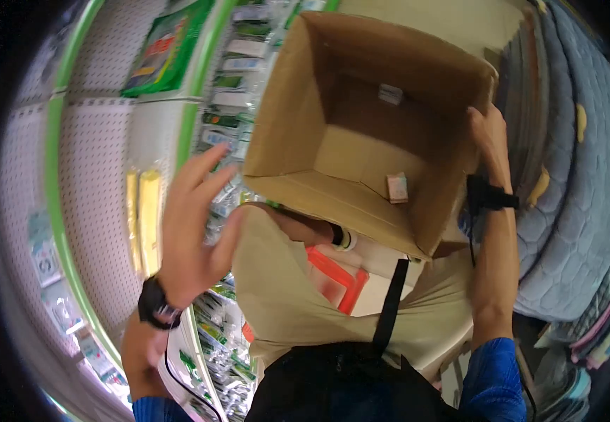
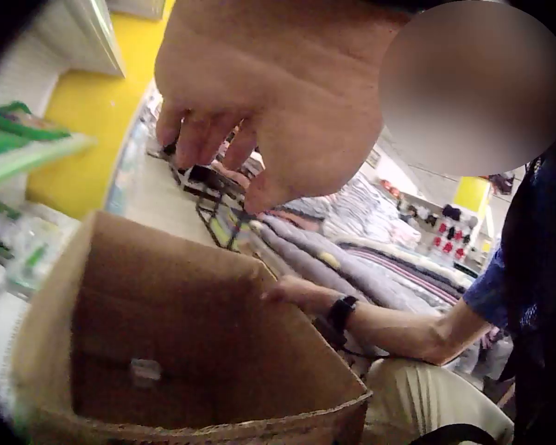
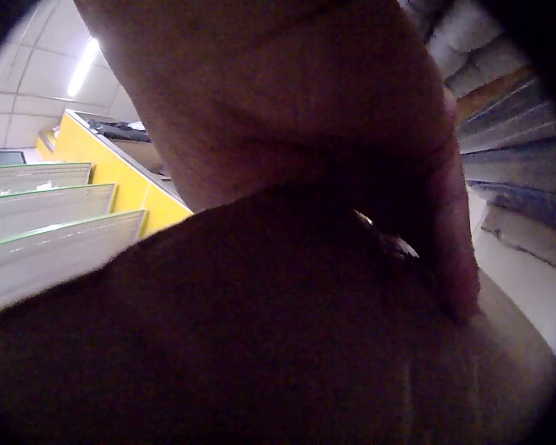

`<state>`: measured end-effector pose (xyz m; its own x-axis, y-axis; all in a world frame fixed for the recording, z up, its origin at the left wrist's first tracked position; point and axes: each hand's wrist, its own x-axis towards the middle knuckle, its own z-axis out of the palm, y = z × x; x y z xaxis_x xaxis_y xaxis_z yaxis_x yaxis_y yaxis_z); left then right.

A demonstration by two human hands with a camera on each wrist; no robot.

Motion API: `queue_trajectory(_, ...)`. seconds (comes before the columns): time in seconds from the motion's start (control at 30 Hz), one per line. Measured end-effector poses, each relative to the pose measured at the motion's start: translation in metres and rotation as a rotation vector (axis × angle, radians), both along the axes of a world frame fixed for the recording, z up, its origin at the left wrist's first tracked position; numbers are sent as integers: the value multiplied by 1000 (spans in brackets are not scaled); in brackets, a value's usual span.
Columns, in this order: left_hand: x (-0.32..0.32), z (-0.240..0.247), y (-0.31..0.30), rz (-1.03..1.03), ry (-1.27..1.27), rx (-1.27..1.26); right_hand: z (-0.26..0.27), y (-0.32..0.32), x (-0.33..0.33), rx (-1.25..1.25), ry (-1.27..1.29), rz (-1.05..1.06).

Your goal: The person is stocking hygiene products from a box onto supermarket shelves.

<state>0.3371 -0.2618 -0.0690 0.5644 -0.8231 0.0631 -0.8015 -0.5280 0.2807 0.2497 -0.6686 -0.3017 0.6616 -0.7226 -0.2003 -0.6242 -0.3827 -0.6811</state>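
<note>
A large open cardboard box [image 1: 294,105] stands tilted in front of the person's knees, its inside facing the head camera. The right hand [image 1: 489,137] grips the box's right rim; in the right wrist view the palm lies close against dark cardboard. Raised left of the box is the left hand [image 1: 196,218], fingers spread and holding nothing. In the left wrist view this hand [image 2: 269,102] hovers above the box's opening. Inside the box lie a small pinkish packet [image 1: 396,188] near the front wall and a small whitish piece [image 1: 390,94] farther back.
Green-edged shelving [image 1: 55,162] runs along the left, with a green bag [image 1: 168,49], yellow packs [image 1: 149,218] and rows of small packaged goods [image 1: 238,81]. Folded grey quilted bedding [image 1: 565,162] is stacked at the right. A red plastic item [image 1: 351,292] sits between the legs.
</note>
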Motion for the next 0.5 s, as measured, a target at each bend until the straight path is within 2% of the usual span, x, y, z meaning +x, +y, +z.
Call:
queue_trajectory(0.1,22,-72,-82,-215,168,14,-16,-7,0,-34,46,-12)
queue_trajectory(0.17,36,-138,-120,-317,277,38,-24,-10,0,-71,27,7)
queue_trajectory(0.23,46,-207,-159,-279,447,293,-11,-2,-1,-75,17,-1)
queue_trajectory(0.3,51,-285,-190,-273,503,419,-21,-4,0,-113,0,2)
queue_trajectory(0.37,55,-357,-216,-230,589,649,-19,-2,-1,-111,21,-7)
queue_trajectory(0.4,54,-377,-225,-239,598,649,-13,-1,1,-108,14,-8)
queue_trajectory(0.5,57,-417,-247,-120,560,893,-6,6,4,-100,36,-42)
